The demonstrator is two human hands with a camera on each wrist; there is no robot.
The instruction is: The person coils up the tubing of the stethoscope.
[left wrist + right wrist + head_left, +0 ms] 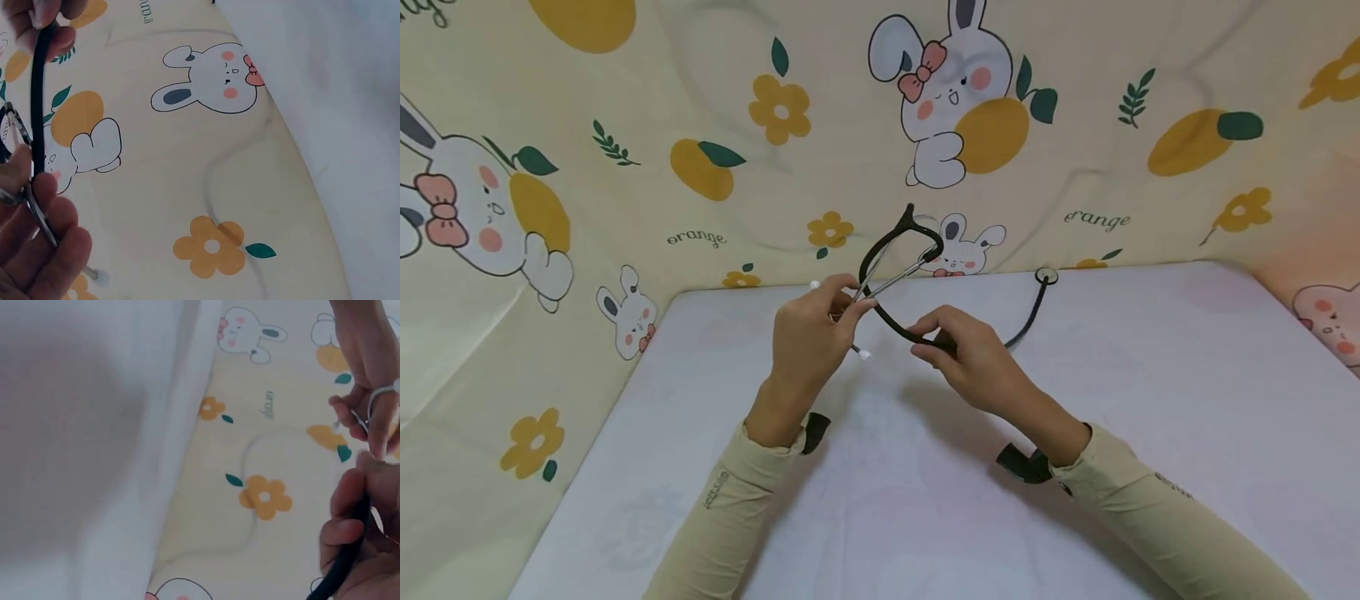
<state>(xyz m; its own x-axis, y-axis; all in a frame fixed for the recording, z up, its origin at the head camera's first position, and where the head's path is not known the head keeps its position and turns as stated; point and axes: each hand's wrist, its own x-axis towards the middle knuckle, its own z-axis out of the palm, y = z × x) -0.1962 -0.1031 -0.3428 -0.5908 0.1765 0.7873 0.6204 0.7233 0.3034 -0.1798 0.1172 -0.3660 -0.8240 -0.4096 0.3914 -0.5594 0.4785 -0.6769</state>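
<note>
Both hands hold a stethoscope (880, 315) above the white table. My left hand (811, 337) pinches its metal ear tubes (898, 277), with the white eartips (865, 355) sticking out past the fingers. The black tubing loops up above that hand and bends back down. Farther along, my right hand (973, 358) grips the black tubing (340, 569) between thumb and fingers. From there the tubing curves right to the round chest piece (1046, 276) at the table's back edge. In the left wrist view, the left fingers (53, 250) curl around a metal tube.
A white-covered table (895, 500) spreads beneath the hands. Behind it and on the left hangs a cream cloth (842, 183) printed with rabbits, oranges and flowers. Black straps (1024, 463) show at the sleeve cuffs.
</note>
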